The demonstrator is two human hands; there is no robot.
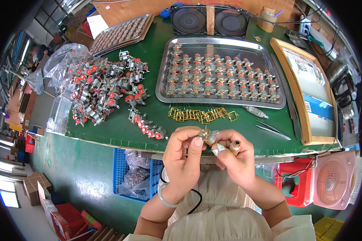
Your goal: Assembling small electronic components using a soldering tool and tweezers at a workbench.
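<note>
Metal component (207,137): one, in two hands (185,156); tweezers (284,136): one.

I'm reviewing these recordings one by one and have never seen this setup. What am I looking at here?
There is no robot: these are a person's own bare hands, seen from a wide fisheye camera worn on the head and looking down, so edges bend. The left hand and right hand meet on a small metal part; the right also holds a slim tool, its kind unclear. On the green table lie a metal tray with rows of similar parts, a loose pile of them at left, yellow square frames and tweezers.
</note>
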